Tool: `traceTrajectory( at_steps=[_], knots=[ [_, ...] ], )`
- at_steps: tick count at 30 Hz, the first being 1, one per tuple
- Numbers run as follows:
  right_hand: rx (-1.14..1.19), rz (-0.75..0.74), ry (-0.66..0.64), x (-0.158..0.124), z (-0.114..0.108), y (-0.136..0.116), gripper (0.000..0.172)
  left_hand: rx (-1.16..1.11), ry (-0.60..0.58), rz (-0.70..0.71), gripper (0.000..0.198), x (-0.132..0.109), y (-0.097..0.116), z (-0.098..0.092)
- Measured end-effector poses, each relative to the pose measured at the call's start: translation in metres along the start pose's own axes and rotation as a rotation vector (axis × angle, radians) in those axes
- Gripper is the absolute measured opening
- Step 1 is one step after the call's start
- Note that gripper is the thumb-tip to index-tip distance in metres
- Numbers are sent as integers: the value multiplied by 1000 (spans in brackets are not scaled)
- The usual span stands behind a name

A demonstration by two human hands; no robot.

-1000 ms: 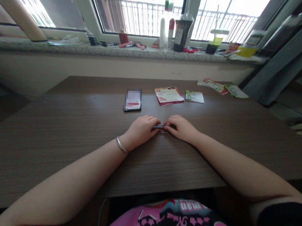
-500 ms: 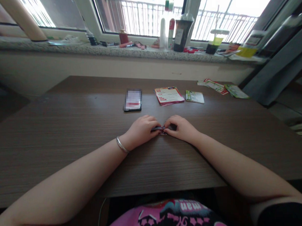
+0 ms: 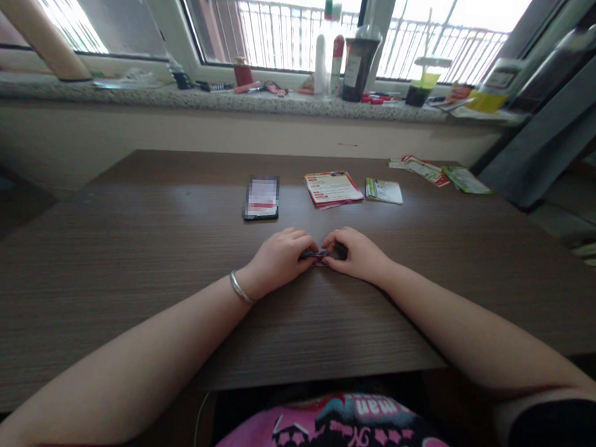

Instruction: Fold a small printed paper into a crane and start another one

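Note:
My left hand [image 3: 287,255], with a silver bracelet at the wrist, is closed on a small, thin, dark piece [image 3: 310,254] low over the table. From the other side my right hand [image 3: 356,252] meets it, thumb and fingers pinched at the piece's right end. Fingers cover most of the piece, so its kind cannot be made out. A bit of pale pinkish material shows just below the fingertips. Beyond the left hand lies a phone [image 3: 262,199] with a lit, blurred screen. A stack of printed cards [image 3: 333,189] with red edges lies beyond both hands.
Right of the stack is a smaller green-and-white pile of cards [image 3: 384,191]. More packets [image 3: 426,170] lie at the table's far right corner. Bottles, a dark cup [image 3: 359,65] and small items line the stone windowsill [image 3: 283,105]. The table's near edge runs before my body.
Both hands stay in place around the small piece. The fingers of my right hand have shifted slightly at its end, and the piece looks a little flatter or turned.

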State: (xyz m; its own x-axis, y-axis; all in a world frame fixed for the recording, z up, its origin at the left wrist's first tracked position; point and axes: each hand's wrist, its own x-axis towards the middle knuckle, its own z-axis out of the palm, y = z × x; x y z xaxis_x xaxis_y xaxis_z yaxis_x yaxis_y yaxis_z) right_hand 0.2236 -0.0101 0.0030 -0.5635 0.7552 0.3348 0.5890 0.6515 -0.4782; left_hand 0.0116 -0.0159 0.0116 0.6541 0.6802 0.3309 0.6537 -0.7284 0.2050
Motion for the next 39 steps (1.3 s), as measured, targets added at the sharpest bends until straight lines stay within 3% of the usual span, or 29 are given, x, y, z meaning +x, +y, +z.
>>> traceTrajectory(
  at_steps=[10, 16, 30, 39],
  knots=[
    [-151, -66, -67, 0, -4, -5, 8, -33, -17, -11, 4, 1, 0, 0],
    [-198, -59, -47, -1, -4, -8, 8, -45, -47, -3, 14, 0, -1, 0],
    [-193, -1, -44, 2, 0, -11, 6, 302, -59, 23, 19, 4, 14, -3],
    [-329, -57, -82, 4, -4, -18, 11, 301, -60, 36, 19, 3, 13, -5]
  ],
)
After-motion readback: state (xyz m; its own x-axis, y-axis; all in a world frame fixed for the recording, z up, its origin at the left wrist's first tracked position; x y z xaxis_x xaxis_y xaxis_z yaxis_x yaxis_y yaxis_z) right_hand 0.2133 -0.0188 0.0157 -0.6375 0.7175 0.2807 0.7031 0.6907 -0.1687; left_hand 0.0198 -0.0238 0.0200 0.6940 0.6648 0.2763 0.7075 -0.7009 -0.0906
